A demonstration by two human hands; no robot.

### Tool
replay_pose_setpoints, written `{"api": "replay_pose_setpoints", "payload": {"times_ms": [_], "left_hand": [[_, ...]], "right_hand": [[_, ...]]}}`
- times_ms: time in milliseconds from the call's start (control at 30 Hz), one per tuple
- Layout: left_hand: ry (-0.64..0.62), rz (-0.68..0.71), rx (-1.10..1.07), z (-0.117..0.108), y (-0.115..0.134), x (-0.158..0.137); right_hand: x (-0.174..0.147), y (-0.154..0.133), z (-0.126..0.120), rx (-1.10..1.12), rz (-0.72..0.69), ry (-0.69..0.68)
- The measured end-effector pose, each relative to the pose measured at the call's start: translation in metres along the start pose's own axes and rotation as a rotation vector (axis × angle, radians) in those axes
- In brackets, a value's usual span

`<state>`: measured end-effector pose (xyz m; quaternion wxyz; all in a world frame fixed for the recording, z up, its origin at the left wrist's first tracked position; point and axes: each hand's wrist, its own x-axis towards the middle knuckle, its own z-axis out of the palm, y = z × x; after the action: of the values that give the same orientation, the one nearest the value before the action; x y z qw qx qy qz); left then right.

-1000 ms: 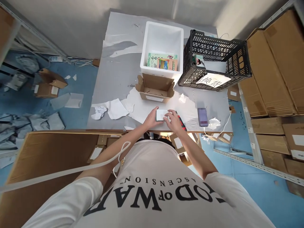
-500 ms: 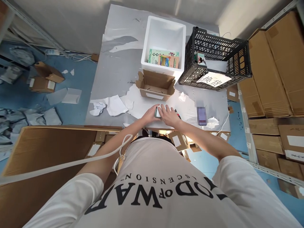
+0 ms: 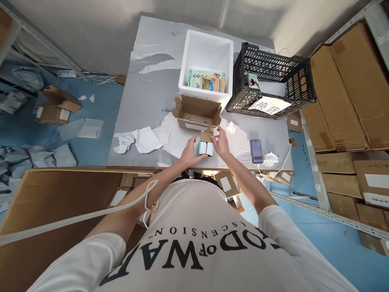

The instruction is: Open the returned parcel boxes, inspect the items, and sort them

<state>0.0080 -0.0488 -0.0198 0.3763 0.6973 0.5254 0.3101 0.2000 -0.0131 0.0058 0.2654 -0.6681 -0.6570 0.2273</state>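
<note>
A small green-and-white box [image 3: 206, 148] stands near the front edge of the table, its brown inner flap [image 3: 207, 136] raised on the far side. White contents or inner faces show at its top; I cannot make out which. My left hand [image 3: 189, 153] curves around the box's left side, thumb along the near edge. On the other side, my right hand [image 3: 221, 142] has thumb and forefinger at the flap's right edge. Just beyond both hands sits an open brown cardboard box [image 3: 199, 115].
Behind are a white foam box [image 3: 184, 77] holding booklets and a black plastic crate [image 3: 291, 83] with a handwritten sheet. Right of my hands lie a phone [image 3: 256, 151] on a cable and crumpled paper [image 3: 270, 159]. Torn white paper [image 3: 147, 140] lies left. A large carton [image 3: 67, 194] stands lower left.
My hands have moved apart to either side of the small box, which was mostly covered before. Its brown flap now stands up. The camera view has shifted slightly.
</note>
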Motion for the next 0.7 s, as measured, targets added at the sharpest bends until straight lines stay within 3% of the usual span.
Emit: {"api": "replay_pose_setpoints", "payload": {"times_ms": [67, 100, 233, 433, 567, 700], "left_hand": [[0.077, -0.111, 0.055, 0.002, 0.013, -0.001], [0.09, -0.14, 0.086, 0.003, 0.019, 0.0], [0.063, -0.112, 0.139, 0.004, 0.03, 0.011], [0.014, -0.13, -0.011, -0.004, 0.015, 0.01], [0.038, 0.059, 0.137, -0.009, 0.01, 0.004], [-0.09, 0.24, 0.18, -0.011, 0.008, -0.001]], "right_hand": [[-0.016, -0.003, 0.003, -0.099, -0.025, 0.096], [-0.024, -0.006, 0.002, -0.133, -0.064, 0.075], [-0.043, -0.022, -0.004, -0.116, -0.204, -0.161], [-0.04, -0.04, -0.003, -0.269, 0.068, -0.14], [-0.044, -0.029, -0.002, -0.19, 0.042, -0.104], [-0.056, -0.011, -0.004, -0.131, 0.025, 0.022]]}}
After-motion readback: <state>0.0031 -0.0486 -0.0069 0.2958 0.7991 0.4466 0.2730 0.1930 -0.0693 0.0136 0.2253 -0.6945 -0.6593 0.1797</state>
